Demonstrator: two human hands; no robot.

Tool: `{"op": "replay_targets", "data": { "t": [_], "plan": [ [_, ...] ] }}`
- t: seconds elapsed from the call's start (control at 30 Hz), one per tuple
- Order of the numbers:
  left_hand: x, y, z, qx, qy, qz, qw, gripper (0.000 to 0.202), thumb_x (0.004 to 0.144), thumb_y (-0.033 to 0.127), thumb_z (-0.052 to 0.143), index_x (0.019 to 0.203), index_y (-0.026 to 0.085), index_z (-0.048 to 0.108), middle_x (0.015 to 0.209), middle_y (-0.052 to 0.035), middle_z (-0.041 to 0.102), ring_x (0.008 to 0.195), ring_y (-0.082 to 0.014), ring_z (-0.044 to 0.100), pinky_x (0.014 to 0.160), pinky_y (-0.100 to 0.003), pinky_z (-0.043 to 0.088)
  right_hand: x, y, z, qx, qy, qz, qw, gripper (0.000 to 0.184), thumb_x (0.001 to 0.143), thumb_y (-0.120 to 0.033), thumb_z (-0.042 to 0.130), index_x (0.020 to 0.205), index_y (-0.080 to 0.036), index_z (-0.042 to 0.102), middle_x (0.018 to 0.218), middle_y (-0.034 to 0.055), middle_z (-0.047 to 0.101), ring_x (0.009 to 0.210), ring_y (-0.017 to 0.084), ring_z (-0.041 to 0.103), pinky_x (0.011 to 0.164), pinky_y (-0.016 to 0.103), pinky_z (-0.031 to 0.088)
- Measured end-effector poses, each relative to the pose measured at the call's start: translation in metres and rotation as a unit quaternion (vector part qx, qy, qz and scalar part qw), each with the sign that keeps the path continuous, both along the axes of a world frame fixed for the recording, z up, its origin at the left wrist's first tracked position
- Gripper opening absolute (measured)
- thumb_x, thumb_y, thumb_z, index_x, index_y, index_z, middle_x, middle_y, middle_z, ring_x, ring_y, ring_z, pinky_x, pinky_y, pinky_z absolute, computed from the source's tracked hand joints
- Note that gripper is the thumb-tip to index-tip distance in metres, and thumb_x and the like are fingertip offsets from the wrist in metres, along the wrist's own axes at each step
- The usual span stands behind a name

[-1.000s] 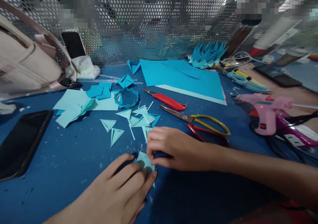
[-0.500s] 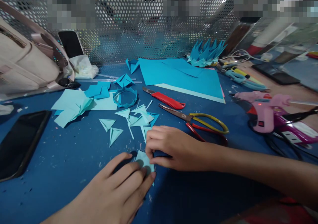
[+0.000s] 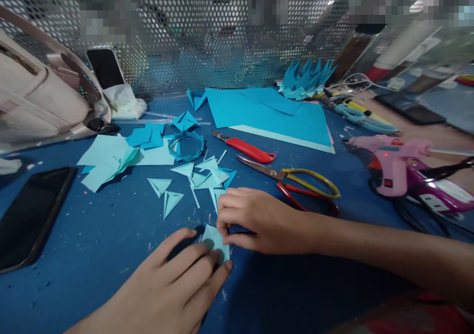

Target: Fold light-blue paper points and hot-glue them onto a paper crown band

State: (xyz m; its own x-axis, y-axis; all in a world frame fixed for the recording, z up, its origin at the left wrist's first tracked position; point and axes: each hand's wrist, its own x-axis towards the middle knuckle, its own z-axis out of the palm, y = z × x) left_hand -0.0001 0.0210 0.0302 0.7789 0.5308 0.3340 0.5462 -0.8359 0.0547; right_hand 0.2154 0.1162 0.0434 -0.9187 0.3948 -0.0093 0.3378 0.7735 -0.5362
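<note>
A small light-blue piece of paper (image 3: 212, 233) lies on the blue tabletop under both hands. My left hand (image 3: 181, 270) rests over its lower part with the fingers stretched out and pressing it flat. My right hand (image 3: 255, 220) has its fingers curled, the fingertips pinching the paper's right edge. Just beyond are folded pale-blue paper triangles (image 3: 171, 203) and narrow strips in a loose pile. Scissors (image 3: 281, 176) with yellow and red handles lie beyond my right wrist, and a red utility knife (image 3: 250, 149) is behind them.
At the right sits a pink glue gun (image 3: 394, 163) with cables. Blue paper sheets (image 3: 266, 106) and a spiky folded paper piece (image 3: 307, 79) lie at the back, near a perforated metal screen (image 3: 207, 42). A phone (image 3: 35, 215) and a bag (image 3: 37, 92) are on the left.
The left fingers have shifted very slightly on the paper. Otherwise both hands stay in place, and the view has moved a little.
</note>
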Motion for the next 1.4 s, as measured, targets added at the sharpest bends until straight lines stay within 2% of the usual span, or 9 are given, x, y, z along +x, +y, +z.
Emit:
{"op": "replay_targets", "data": {
  "t": [0.5, 0.7, 1.0, 1.3, 1.4],
  "plan": [
    [-0.002, -0.0012, 0.001, -0.007, -0.013, -0.001, 1.0, 0.028, 0.092, 0.031, 0.061, 0.117, 0.021, 0.069, 0.102, 0.0034, 0.072, 0.103, -0.0156, 0.058, 0.119, -0.037, 0.012, -0.0009, -0.0001, 0.0022, 0.001, 0.016, 0.0, 1.0, 0.006, 0.089, -0.022, 0.066, 0.086, -0.017, 0.066, 0.086, 0.0017, 0.059, 0.085, 0.016, 0.052, 0.078, 0.028, 0.039],
    [-0.0042, -0.0004, 0.0036, -0.015, -0.03, -0.002, 0.999, 0.028, 0.096, 0.028, 0.054, 0.119, 0.024, 0.068, 0.104, 0.0029, 0.073, 0.102, -0.0152, 0.06, 0.119, -0.036, 0.013, -0.0004, -0.0004, 0.0011, 0.009, 0.023, 0.003, 1.0, 0.006, 0.089, -0.023, 0.066, 0.088, -0.017, 0.066, 0.087, 0.0022, 0.06, 0.085, 0.017, 0.052, 0.078, 0.028, 0.039],
    [-0.0019, -0.0012, 0.0048, -0.031, -0.04, 0.004, 0.999, 0.024, 0.094, 0.026, 0.057, 0.113, 0.024, 0.071, 0.102, 0.0027, 0.074, 0.102, -0.0148, 0.061, 0.118, -0.034, 0.015, 0.0004, 0.0, 0.0002, 0.008, 0.032, 0.007, 0.999, 0.006, 0.089, -0.023, 0.066, 0.088, -0.017, 0.067, 0.086, 0.0022, 0.06, 0.084, 0.016, 0.052, 0.078, 0.028, 0.039],
    [-0.0035, -0.0028, 0.002, -0.013, -0.024, 0.003, 1.0, 0.026, 0.092, 0.033, 0.062, 0.116, 0.025, 0.069, 0.107, 0.0048, 0.073, 0.104, -0.0141, 0.061, 0.12, -0.035, 0.011, 0.0004, 0.0006, 0.0004, 0.008, 0.028, 0.009, 1.0, 0.007, 0.09, -0.024, 0.064, 0.088, -0.018, 0.067, 0.087, 0.0022, 0.06, 0.085, 0.017, 0.051, 0.078, 0.029, 0.039],
    [-0.0018, -0.0033, 0.0003, 0.001, -0.018, 0.008, 1.0, 0.026, 0.093, 0.032, 0.061, 0.116, 0.025, 0.069, 0.107, 0.0048, 0.073, 0.103, -0.0139, 0.06, 0.119, -0.037, 0.014, 0.0003, 0.0005, 0.0004, 0.01, 0.03, 0.01, 0.999, 0.007, 0.09, -0.024, 0.064, 0.088, -0.018, 0.066, 0.087, 0.0023, 0.06, 0.085, 0.016, 0.051, 0.078, 0.028, 0.039]
  ]
}}
